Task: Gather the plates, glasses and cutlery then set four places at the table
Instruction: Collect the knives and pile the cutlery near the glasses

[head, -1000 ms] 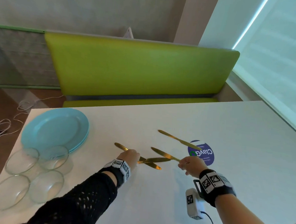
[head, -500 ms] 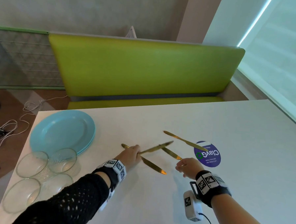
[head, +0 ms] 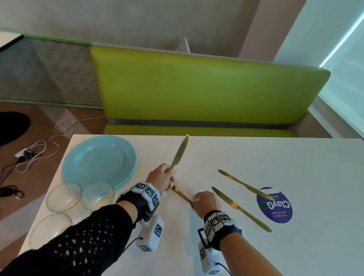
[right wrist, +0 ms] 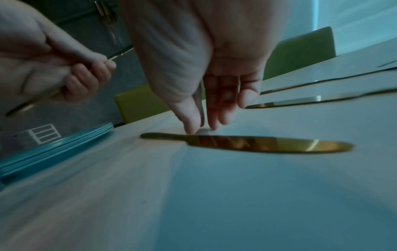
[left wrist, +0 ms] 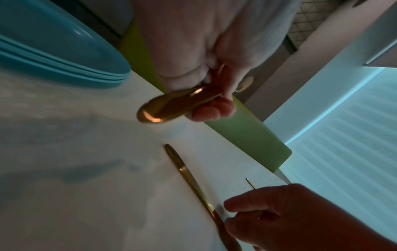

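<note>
My left hand [head: 168, 176] grips the handle of a gold knife [head: 179, 152] lifted off the white table [head: 255, 247], blade pointing up and away; the left wrist view shows its handle end [left wrist: 171, 105] in my curled fingers. My right hand [head: 195, 199] reaches down with straight fingers [right wrist: 194, 122] whose tips touch a second gold knife [right wrist: 257, 143] lying flat [head: 181, 194]. Two more gold knives [head: 239, 207] [head: 245, 185] lie to the right. A stack of light blue plates [head: 99, 161] sits at the far left, with three glass bowls [head: 65, 195] in front of it.
A round purple sticker [head: 275, 206] is on the table under one knife's tip. A green bench [head: 200, 90] runs along the far edge. Cables and a power adapter [head: 26, 153] lie on the wooden floor at the left. A bright window blind is at the right.
My left hand has lifted one knife off the pile and swung its blade upward. My right hand has shifted left onto the knife that stayed on the table.
</note>
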